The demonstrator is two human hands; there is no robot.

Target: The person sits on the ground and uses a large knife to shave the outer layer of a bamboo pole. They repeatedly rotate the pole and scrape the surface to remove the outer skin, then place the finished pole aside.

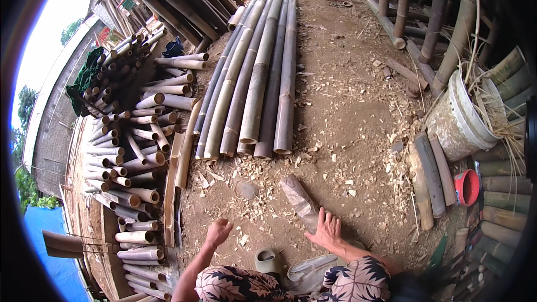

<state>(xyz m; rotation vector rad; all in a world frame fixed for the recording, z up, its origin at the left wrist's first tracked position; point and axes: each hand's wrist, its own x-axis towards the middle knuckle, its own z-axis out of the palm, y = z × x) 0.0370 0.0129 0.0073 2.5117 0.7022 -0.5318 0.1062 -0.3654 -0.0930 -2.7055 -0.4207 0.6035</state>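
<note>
My left hand point(218, 231) is held over the dirt in a loose fist, and nothing sticks out of it. My right hand point(325, 230) lies with fingers stretched apart at the near end of a short, brown wooden block point(298, 197). The block rests at a slant on the ground, its far end pointing up and to the left. Beyond the hands, several long bamboo poles point(258, 78) lie side by side, their cut ends toward me. A flat stone-like patch point(246, 190) sits in the dirt between the poles and my left hand.
Stacked short bamboo pieces point(140, 196) fill the left, with split bamboo strips point(178, 162) beside them. A dirty white bucket point(460, 114), a red container point(466, 187) and wood lengths point(429, 176) stand or lie right. Wood chips litter the ground. A shoe point(268, 260) shows below.
</note>
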